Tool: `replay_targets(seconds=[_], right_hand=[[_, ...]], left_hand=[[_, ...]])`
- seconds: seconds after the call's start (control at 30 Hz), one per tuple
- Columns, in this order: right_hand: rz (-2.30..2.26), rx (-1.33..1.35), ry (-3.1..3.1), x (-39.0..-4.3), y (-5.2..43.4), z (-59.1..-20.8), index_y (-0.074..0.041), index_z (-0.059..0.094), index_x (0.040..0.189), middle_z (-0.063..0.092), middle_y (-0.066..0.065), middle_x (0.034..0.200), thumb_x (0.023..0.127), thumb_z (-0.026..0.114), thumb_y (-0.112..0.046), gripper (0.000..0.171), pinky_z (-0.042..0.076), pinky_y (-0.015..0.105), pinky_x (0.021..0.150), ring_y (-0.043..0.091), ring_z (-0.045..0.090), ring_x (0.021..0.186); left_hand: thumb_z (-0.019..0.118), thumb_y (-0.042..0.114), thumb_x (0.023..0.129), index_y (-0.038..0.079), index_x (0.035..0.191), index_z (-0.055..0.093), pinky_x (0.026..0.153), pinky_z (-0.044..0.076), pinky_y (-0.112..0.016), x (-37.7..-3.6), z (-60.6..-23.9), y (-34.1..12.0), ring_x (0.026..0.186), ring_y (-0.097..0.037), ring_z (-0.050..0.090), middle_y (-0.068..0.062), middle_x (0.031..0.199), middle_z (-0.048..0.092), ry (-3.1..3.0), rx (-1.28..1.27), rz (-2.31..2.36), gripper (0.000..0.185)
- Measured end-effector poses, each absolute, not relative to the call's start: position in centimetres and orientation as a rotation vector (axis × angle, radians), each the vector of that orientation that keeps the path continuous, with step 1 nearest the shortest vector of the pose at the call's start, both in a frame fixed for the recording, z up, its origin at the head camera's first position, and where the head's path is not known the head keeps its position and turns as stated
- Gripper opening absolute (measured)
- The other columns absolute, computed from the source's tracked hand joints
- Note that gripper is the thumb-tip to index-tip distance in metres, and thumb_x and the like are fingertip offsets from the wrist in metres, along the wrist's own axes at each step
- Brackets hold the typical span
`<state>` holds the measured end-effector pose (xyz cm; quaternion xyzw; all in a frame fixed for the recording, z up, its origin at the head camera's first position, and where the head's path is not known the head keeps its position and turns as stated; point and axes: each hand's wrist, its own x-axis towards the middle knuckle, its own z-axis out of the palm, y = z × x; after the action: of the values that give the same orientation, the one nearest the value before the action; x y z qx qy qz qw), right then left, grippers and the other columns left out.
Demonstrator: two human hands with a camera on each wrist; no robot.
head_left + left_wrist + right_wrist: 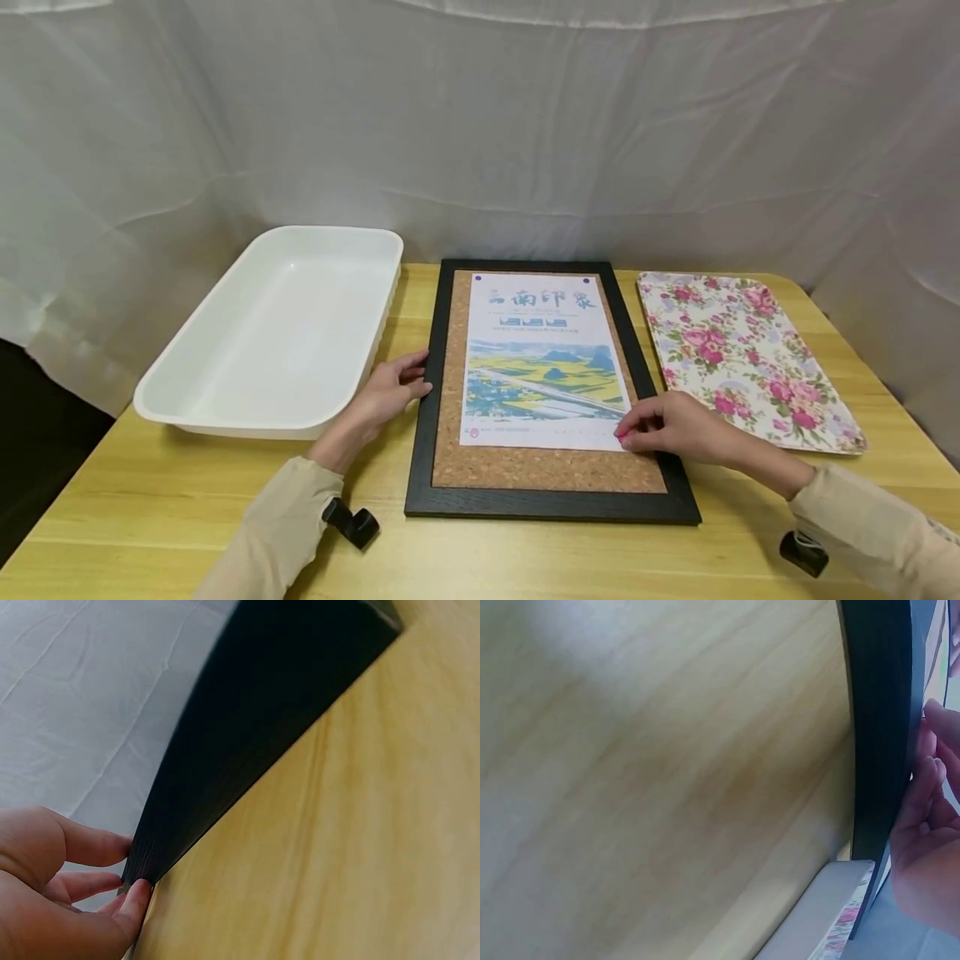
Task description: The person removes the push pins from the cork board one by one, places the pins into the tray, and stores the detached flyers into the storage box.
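Note:
A cork board [555, 471] in a black frame [551, 504] lies on the table, with a printed landscape poster [543, 367] on it. Dark push pins sit at the poster's top corners, and a small pink spot marks its lower left. At the lower right corner, my right hand [678, 427] pinches a pink push pin [622, 437] against the paper. The fingers mostly cover that pin. On the other side, my left hand [388, 390] touches the frame's left edge; its fingertips [139, 896] rest against the black side [195, 772].
A deep white tray [262, 333] stands left of the frame, its rim close above my left wrist. To the right lies a flower-patterned tray [738, 367]. Behind the wooden table [525, 558] hangs a pale cloth [510, 133].

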<state>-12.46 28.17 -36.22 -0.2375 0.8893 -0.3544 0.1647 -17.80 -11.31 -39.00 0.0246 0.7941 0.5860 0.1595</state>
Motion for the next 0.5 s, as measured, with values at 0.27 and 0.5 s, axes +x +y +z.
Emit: replay_targets(seconds=[0.27,0.5], right_hand=[[-1.134,-0.556,2.467,-12.52,28.18,-36.27,-0.003,0.073,0.102,0.066,-0.001,0.075,0.092,0.067,-0.015,0.017,0.048,0.027,0.053,0.013,0.057,0.059],[-1.165,-0.453,2.485,-12.81,28.17,-36.4,-0.002,0.074,0.103,0.069,0.002,0.083,0.092,0.067,-0.018,0.02,0.051,0.029,0.058,0.016,0.06,0.065]], left_hand=[[0.055,-0.002,0.095,0.001,0.149,0.033,0.103,0.04,-0.044,-17.83,-39.02,-11.34,0.128,-0.034,0.041,-0.023,0.138,0.045,2.275,0.074,1.673,0.059],[0.056,-0.001,0.095,0.002,0.15,0.034,0.102,0.04,-0.044,-17.79,-39.11,-11.33,0.128,-0.034,0.041,-0.023,0.138,0.045,2.274,0.072,1.669,0.059]])
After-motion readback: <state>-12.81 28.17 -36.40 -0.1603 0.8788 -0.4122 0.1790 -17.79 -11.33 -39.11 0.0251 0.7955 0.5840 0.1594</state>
